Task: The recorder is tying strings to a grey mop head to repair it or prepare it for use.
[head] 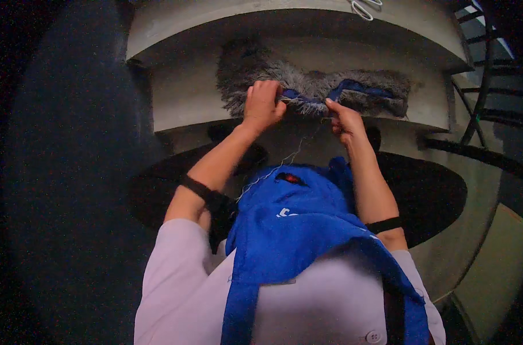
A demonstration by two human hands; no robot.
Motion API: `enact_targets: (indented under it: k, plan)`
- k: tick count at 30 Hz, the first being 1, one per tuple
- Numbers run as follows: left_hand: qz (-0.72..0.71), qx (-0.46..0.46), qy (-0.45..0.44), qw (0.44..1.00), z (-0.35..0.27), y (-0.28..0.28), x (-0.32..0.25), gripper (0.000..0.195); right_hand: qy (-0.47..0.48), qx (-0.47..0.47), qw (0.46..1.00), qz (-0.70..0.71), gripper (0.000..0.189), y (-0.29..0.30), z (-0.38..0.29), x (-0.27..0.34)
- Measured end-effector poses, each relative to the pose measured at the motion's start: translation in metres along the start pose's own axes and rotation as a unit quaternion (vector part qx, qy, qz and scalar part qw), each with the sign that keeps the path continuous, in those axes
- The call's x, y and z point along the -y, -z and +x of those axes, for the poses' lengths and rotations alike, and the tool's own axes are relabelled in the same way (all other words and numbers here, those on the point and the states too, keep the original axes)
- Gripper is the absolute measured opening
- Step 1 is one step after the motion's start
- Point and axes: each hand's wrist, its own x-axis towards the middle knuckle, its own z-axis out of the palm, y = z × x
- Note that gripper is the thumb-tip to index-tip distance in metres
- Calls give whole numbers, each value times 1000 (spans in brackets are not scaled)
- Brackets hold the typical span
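Note:
A grey shaggy plush fabric piece [287, 71] lies across a pale work surface in front of me, with a dark blue strip [360, 87] running along it. My left hand [263, 103] grips the near edge of the plush, where the blue strip meets it, with the fingers curled over the pile. Between thumb and fingers, my right hand [345, 118] pinches the near edge and the strip, which bends upward there and continues right. A thin pale thread [294, 155] hangs below the fabric down to my blue apron [296, 224].
The pale work surface [188, 103] has a raised ledge [201, 32] behind it. White-handled scissors [365, 8], partly cut off, lie on that ledge at the top. A dark metal frame [486, 86] stands at the right. Black rounded shapes flank my lap.

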Motion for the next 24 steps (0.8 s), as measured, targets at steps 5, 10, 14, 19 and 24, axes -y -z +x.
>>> enact_targets:
  k: [5, 10, 14, 19, 24]
  plan:
    - [26, 49, -56, 997, -5, 17, 7, 42, 34, 27, 999, -16, 23, -6, 2, 0]
    - [20, 35, -42, 998, -16, 3, 3, 35, 79, -3, 991, -112, 25, 4, 19, -8]
    - [41, 15, -86, 995, -14, 0, -13, 29, 218, -105, 905, -350, 36, 27, 45, -18]
    - [0, -20, -5, 1000, -12, -8, -13, 21, 265, -57, 877, -396, 43, 11, 5, -1]
    - [-78, 31, 197, 977, 9, -21, -49, 21, 317, 2, 881, -351, 36, 6, 0, -12]
